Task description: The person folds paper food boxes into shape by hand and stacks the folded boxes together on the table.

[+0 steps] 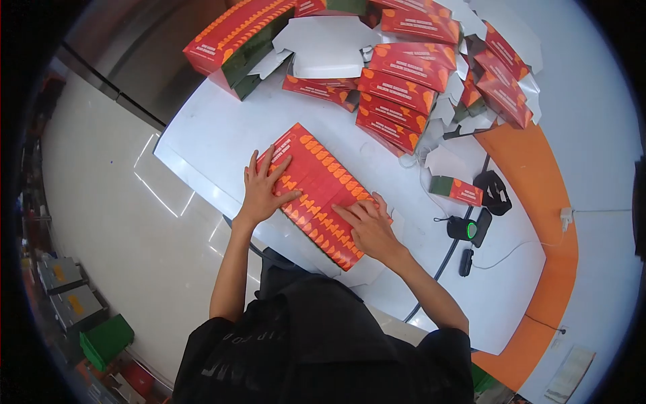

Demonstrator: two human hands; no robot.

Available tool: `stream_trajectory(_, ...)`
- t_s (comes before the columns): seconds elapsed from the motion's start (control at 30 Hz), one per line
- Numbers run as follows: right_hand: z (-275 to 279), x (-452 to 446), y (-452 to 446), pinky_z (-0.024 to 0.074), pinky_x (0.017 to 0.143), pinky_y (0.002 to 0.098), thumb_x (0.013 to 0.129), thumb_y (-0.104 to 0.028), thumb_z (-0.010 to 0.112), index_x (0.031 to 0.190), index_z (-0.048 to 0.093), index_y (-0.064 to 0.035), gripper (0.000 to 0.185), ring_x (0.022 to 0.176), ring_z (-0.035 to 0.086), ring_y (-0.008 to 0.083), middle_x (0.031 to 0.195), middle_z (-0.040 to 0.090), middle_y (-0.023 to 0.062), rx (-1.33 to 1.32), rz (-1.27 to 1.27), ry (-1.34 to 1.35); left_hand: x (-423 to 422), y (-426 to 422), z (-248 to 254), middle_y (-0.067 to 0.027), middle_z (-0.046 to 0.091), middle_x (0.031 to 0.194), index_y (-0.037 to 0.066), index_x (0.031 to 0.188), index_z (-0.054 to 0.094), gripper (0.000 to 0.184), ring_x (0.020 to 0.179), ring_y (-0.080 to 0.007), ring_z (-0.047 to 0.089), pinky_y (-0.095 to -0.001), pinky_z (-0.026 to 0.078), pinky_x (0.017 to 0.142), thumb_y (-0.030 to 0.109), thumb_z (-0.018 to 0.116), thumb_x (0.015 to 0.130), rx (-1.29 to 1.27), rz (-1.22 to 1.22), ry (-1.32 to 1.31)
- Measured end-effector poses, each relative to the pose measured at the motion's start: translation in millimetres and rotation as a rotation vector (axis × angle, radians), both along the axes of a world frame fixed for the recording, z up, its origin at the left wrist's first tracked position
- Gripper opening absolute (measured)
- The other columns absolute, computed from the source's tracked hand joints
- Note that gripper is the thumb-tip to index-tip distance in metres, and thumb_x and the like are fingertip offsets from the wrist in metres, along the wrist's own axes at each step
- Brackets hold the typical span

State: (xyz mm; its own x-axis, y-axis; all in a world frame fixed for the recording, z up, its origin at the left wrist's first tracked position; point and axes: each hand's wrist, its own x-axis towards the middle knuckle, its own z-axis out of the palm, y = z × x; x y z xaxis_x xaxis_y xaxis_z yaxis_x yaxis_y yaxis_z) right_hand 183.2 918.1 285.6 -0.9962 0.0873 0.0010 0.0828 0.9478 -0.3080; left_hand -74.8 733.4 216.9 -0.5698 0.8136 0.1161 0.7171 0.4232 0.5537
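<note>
A long red box with rows of orange shapes [316, 192] lies at a slant on the white table [222, 128], close to its front edge. My left hand [264, 187] rests on the box's upper left part, fingers spread over its top. On the lower right part lies my right hand [369, 225], its fingers apart and touching the top near the right edge. Neither hand is wrapped round anything. White flaps partly show beneath the box's lower right end.
Stacked red boxes [397, 91] and an open white box [323, 47] fill the table's back. On the right are a small red and green box [457, 190], a black round device with a green ring [462, 229], a black strap [494, 193] and cables.
</note>
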Motion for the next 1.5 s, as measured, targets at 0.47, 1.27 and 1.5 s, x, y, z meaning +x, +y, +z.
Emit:
stream_trajectory(0.47,6,-46,-7,0.0208,0.124,0.0609,0.083,-0.007,0.068,0.127,0.073,-0.0069,0.044,0.130,0.049,0.0272,0.128,0.060,0.0059,0.074,0.010,-0.061,3,0,10,-0.0131,0.025,0.173,0.027,0.156,0.054,0.089,0.154,-0.0530,0.019,-0.0770,0.022,0.116,0.062,0.083,0.079,-0.035,0.023,0.003)
stream_trajectory(1.27,8,-112,-38,0.0224,0.121,0.0582,0.089,-0.018,0.067,0.123,0.074,-0.0044,0.038,0.130,0.051,0.0270,0.136,0.060,0.0070,0.042,-0.101,-0.012,-6,-4,2,-0.0145,0.025,0.173,-0.001,0.157,0.042,0.109,0.155,-0.0487,0.021,-0.0781,0.012,0.116,0.069,0.075,0.081,0.060,-0.013,-0.087)
stream_trajectory(1.5,-2,-115,-35,0.0198,0.122,0.0594,0.090,-0.018,0.066,0.129,0.071,-0.0043,0.042,0.132,0.049,0.0262,0.136,0.063,0.0029,-0.026,-0.099,0.007,-7,-5,3,-0.0144,0.027,0.172,0.001,0.159,0.039,0.110,0.154,-0.0489,0.022,-0.0771,0.014,0.116,0.070,0.074,0.081,0.058,-0.025,-0.070)
